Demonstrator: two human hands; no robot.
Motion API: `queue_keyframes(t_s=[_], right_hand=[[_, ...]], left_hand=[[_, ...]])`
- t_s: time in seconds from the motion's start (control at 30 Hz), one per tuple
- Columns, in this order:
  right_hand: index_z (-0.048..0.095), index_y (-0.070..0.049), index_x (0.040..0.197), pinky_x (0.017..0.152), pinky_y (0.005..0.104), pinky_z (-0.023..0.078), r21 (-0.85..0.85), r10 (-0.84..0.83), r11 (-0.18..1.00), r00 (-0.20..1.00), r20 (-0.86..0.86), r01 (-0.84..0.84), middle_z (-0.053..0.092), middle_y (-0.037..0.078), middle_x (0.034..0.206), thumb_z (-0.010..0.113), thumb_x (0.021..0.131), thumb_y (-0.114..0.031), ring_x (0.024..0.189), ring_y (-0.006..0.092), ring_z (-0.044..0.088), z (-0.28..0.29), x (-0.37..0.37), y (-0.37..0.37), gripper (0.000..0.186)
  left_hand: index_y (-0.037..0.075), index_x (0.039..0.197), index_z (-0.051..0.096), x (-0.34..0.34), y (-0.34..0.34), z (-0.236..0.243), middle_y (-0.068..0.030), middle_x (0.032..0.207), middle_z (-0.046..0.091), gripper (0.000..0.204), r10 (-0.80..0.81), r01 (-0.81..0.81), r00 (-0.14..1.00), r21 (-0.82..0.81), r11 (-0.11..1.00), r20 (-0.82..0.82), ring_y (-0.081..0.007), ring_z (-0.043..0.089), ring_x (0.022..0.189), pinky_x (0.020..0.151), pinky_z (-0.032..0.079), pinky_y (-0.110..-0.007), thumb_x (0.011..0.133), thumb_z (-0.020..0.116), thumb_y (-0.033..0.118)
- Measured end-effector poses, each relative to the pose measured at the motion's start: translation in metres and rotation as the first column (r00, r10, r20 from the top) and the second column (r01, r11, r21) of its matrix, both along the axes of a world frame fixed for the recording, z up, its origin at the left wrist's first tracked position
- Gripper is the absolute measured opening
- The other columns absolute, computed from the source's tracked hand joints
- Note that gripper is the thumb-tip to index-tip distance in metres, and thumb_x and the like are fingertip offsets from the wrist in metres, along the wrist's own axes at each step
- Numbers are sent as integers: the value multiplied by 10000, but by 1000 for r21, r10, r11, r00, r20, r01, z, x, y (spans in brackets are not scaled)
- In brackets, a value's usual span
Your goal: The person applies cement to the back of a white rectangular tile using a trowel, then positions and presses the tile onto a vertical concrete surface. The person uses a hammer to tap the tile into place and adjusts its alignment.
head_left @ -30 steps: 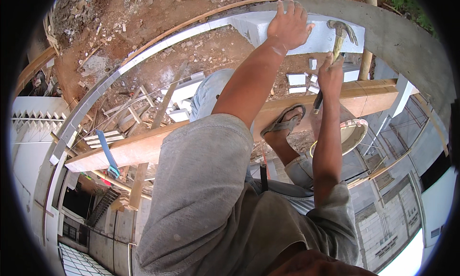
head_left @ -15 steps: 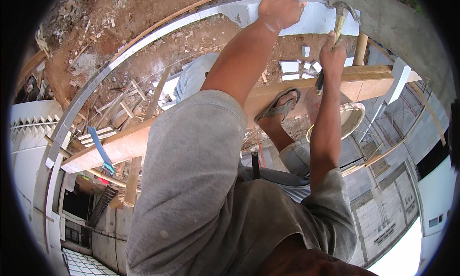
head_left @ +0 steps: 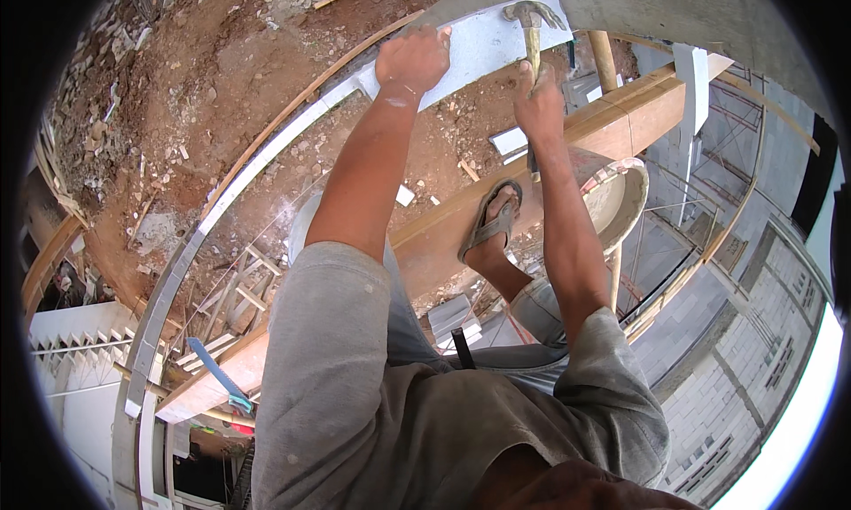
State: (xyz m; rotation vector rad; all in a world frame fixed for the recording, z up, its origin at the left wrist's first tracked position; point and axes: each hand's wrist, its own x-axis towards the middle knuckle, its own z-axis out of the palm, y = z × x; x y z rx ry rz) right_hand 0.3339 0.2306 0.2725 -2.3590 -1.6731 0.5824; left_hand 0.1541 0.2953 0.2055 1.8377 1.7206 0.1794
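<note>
A long white block (head_left: 496, 45) lies along the top of a narrow wall, its right end near a grey concrete surface. Over the block's left part, my left hand (head_left: 413, 61) is closed, fingers curled at its far edge. My right hand (head_left: 539, 102) grips a claw hammer (head_left: 532, 40) by its worn, yellowish handle. The hammer's metal head is over the block near its right end; whether it touches cannot be told. The lower handle, dark at its end, shows below my right hand. My fingertips on the left are partly hidden.
My sandalled foot (head_left: 493, 219) stands on a wooden plank (head_left: 425, 231). A mortar-stained bucket (head_left: 620, 200) is beside my right forearm. A blue handsaw (head_left: 215, 368) lies at the plank's left end. Rubble and dirt (head_left: 222, 85) lie below, beyond the curved wall (head_left: 266, 164).
The view has turned, so the block, both hands and the hammer appear farther left. My left hand stays on the block, and the hammer head stays near its right end.
</note>
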Motion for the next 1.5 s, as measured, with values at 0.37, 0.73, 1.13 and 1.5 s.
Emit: queue_keyframes(t_s=[0.37, 0.73, 1.13, 1.5], right_hand=[[473, 17, 1143, 716, 579, 489, -79, -78, 994, 992, -102, 70, 647, 312, 826, 426, 1013, -369, 786, 512, 629, -17, -39, -27, 409], [440, 35, 1201, 420, 360, 389, -562, -641, 336, -254, -725, 756, 520, 88, 672, 403, 1030, -445, 506, 194, 506, -40, -104, -110, 511], [398, -100, 969, 380, 252, 272, -741, -248, 319, -702, -667, 591, 385, 19, 714, 392, 1047, -401, 446, 84, 303, -29, -72, -29, 311], [376, -56, 969, 400, 286, 307, -655, -251, 369, -607, -754, 660, 402, 61, 737, 358, 1052, -394, 482, 112, 340, -45, -26, -7, 348]], left_hand=[[64, 1121, 592, 3, 3, 9, -208, 1134, 663, 535, -62, 53, 992, -82, 995, -108, -385, 648, 1018, 883, 484, -489, 1033, 222, 440], [36, 1094, 618, -3, 4, -2, -220, 1027, 681, 554, -100, 121, 960, 64, 991, -263, -404, 651, 977, 845, 489, -519, 1033, 235, 431], [26, 1097, 606, -2, 1, 11, -249, 946, 683, 561, -124, 145, 962, 71, 987, -244, -446, 646, 906, 821, 473, -537, 1036, 207, 415], [43, 1124, 598, 2, 1, 7, -243, 935, 686, 590, -128, 151, 946, 57, 987, -297, -427, 662, 894, 811, 491, -528, 1028, 181, 449]])
